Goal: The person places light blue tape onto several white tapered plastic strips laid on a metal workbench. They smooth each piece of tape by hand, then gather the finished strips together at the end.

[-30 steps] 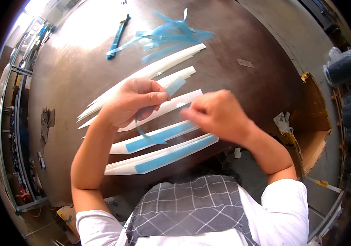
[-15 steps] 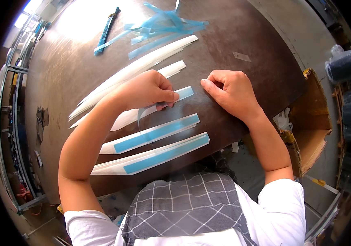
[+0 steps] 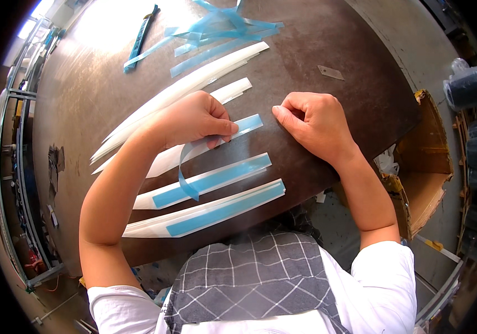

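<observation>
One left hand (image 3: 199,121) pinches blue strip (image 3: 249,124); right hand (image 3: 317,123) curled, fingertips together. Tape pile (image 3: 197,34), blue tool (image 3: 140,42) lie beyond. Left forearm (image 3: 115,192) overlaps white strips (image 3: 165,162).

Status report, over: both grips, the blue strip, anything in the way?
Left grip: pinching blue strip over a white piece. Right grip: closed, no object visible. Possible snag: strip's loose tail hanging across the blue-taped neighbour.

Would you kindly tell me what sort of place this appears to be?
Probably a workshop or factory: a brown worktable carries white pieces and blue strips, a metal rack stands at left, and an open cardboard box sits at right.
</observation>
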`<control>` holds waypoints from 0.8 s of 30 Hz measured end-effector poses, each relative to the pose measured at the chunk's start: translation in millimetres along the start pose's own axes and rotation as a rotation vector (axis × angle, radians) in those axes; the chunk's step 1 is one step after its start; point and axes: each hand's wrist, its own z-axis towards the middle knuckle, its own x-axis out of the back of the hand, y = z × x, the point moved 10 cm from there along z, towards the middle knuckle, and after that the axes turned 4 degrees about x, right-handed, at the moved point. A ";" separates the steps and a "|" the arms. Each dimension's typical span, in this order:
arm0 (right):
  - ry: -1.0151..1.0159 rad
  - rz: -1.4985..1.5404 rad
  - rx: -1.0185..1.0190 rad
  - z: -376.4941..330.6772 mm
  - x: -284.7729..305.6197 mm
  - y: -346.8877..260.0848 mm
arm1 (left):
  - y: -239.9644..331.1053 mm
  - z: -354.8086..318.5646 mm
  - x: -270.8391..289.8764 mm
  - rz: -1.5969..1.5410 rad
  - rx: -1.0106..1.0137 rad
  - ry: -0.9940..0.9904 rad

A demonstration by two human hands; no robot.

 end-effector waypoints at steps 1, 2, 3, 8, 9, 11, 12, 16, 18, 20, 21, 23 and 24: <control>-0.002 -0.003 0.002 -0.4 -0.2 -1.5 | -0.9 -1.2 -0.2 -0.005 0.003 -0.004; -0.004 0.015 0.006 -1.2 -0.7 -2.9 | -0.5 -2.9 0.0 0.001 0.004 0.002; -0.006 0.032 0.009 -2.1 -0.9 -4.3 | 0.8 -4.8 -0.1 0.007 0.005 0.008; -0.006 0.085 0.054 -3.8 -4.6 -8.2 | -1.0 -4.4 -0.1 0.012 -0.003 0.021; -0.007 0.097 0.056 -3.7 -4.3 -8.4 | -0.7 -5.1 0.2 0.015 -0.008 0.020; -0.019 0.146 0.065 -3.0 -4.3 -10.3 | 2.8 -9.2 1.6 0.015 -0.043 0.011; -0.028 0.182 0.071 -2.6 -4.9 -11.5 | 4.9 -12.7 2.1 0.012 -0.074 0.003; -0.012 0.598 0.016 0.0 -10.2 -12.9 | 22.4 -34.4 0.6 -0.032 -0.268 -0.050; -0.221 0.768 -0.189 0.6 -23.5 -15.8 | 21.4 -38.6 -3.6 -0.104 -0.396 -0.094; -0.349 0.877 -0.305 -5.1 -33.7 -20.3 | 18.6 -41.2 -10.0 -0.200 -0.397 -0.143; -0.371 0.908 -0.311 -7.6 -36.1 -22.3 | 18.2 -40.8 -11.6 -0.225 -0.418 -0.137; -0.346 0.913 -0.331 -9.6 -34.5 -25.4 | 14.6 -42.4 -15.6 -0.314 -0.400 -0.177; -0.327 0.906 -0.331 -9.2 -32.2 -25.2 | 12.7 -43.5 -17.4 -0.358 -0.391 -0.197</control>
